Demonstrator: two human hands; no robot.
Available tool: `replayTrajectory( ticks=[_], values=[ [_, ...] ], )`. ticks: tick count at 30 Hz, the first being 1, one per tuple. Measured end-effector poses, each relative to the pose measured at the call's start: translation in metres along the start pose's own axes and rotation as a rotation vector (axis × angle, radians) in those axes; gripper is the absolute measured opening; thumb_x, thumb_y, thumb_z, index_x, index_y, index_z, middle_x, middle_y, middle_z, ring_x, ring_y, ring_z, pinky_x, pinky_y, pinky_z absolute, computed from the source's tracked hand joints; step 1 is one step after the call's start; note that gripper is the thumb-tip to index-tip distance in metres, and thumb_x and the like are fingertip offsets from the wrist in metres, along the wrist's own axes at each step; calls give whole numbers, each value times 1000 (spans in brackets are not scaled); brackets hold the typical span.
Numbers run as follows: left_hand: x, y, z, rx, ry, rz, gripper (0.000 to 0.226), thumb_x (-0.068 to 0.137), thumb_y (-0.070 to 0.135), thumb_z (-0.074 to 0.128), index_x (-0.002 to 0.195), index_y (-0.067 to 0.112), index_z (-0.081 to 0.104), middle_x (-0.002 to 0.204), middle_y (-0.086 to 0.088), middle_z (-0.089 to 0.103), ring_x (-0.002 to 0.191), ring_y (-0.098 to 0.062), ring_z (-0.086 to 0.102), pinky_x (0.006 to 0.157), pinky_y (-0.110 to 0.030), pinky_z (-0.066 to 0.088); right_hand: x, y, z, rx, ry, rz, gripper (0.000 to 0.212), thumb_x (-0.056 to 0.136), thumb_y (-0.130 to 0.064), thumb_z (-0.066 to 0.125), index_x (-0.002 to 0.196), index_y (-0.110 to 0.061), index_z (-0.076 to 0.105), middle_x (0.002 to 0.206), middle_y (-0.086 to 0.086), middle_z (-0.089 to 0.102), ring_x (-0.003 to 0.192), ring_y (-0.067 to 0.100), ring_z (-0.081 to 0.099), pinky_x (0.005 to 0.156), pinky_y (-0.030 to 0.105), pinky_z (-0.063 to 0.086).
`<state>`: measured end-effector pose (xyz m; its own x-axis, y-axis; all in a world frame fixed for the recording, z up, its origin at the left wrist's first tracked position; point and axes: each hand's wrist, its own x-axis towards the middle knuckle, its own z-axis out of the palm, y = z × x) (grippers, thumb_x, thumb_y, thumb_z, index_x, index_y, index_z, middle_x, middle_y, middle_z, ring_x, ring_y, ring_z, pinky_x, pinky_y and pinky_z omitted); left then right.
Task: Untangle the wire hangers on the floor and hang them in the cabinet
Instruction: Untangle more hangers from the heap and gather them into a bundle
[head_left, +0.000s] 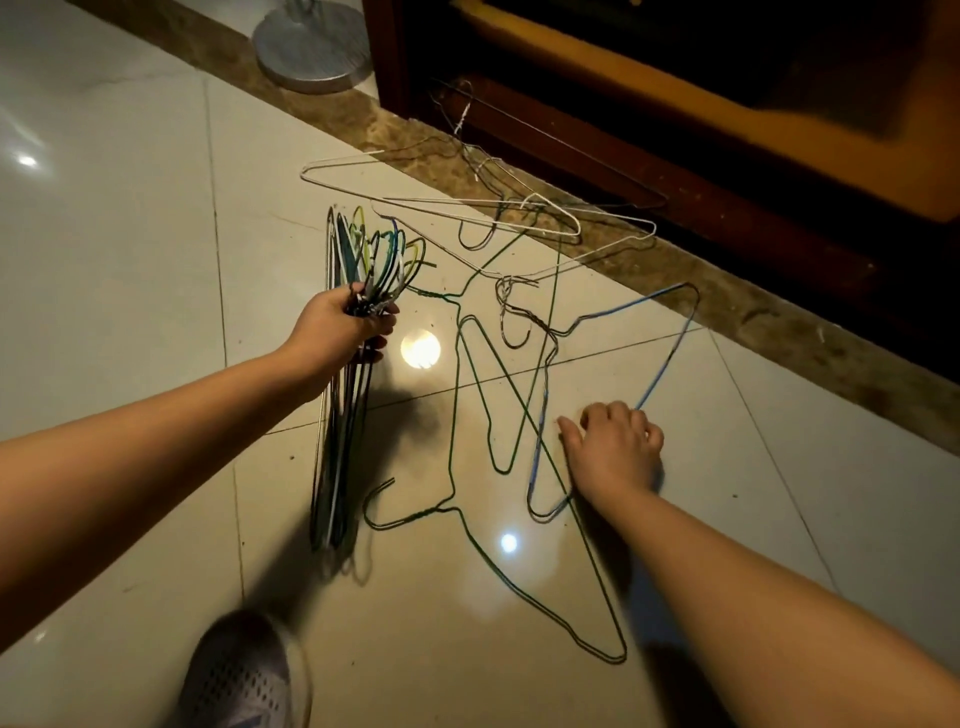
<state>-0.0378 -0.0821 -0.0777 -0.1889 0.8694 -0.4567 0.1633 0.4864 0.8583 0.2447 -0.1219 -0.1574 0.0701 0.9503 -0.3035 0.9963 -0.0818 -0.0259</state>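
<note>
Wire hangers on the tiled floor (130, 260).
The left grip (343, 325) clamps a hanger bundle (337, 415); the right grip (613, 447) touches the blue hanger (670, 353) among tangled hangers (540, 322), clamped or not unclear.

hanger bundle (337, 452): 1; loose hangers (519, 322): roughly 6; shoe (244, 675): 1; round base (311, 47): 1

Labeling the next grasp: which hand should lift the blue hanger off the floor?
Right. The right hand lies on the blue hanger; the left hand is full, gripping the hanger bundle.
</note>
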Motion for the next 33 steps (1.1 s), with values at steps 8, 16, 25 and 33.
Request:
replayTrajectory(
  ticks=[8, 16, 25, 33],
  values=[
    [0, 6, 16, -64, 29, -19, 19, 90, 0, 51, 86, 16, 59, 81, -2, 58, 71, -16, 54, 64, -26, 49, 27, -46, 1, 307, -78, 131, 41, 91, -43, 52, 124, -19, 50, 128, 5, 50, 121, 24, 41, 98, 37, 32],
    [4, 2, 20, -59, 17, -22, 21, 88, -2, 52, 86, 17, 60, 79, -1, 59, 68, -15, 54, 64, -27, 50, 33, -38, -5, 649, -165, 220, 18, 93, -20, 50, 108, -12, 58, 110, 7, 62, 99, 26, 56, 81, 28, 41],
    [2, 2, 24, -54, 18, 5, 21, 89, -1, 52, 86, 18, 61, 80, -2, 58, 68, -15, 54, 64, -27, 50, 23, -20, -10, 743, 40, 85, 19, 96, -13, 47, 109, -8, 60, 111, 7, 55, 90, 14, 50, 75, 22, 37],
    [-1, 4, 17, -105, 62, 35, 16, 90, 2, 52, 88, 16, 61, 84, -5, 62, 77, -20, 61, 66, -29, 52, 4, -28, -29, 999, 236, 139, 15, 93, -10, 52, 102, -5, 62, 100, 2, 55, 88, 12, 48, 75, 16, 34]
  ],
)
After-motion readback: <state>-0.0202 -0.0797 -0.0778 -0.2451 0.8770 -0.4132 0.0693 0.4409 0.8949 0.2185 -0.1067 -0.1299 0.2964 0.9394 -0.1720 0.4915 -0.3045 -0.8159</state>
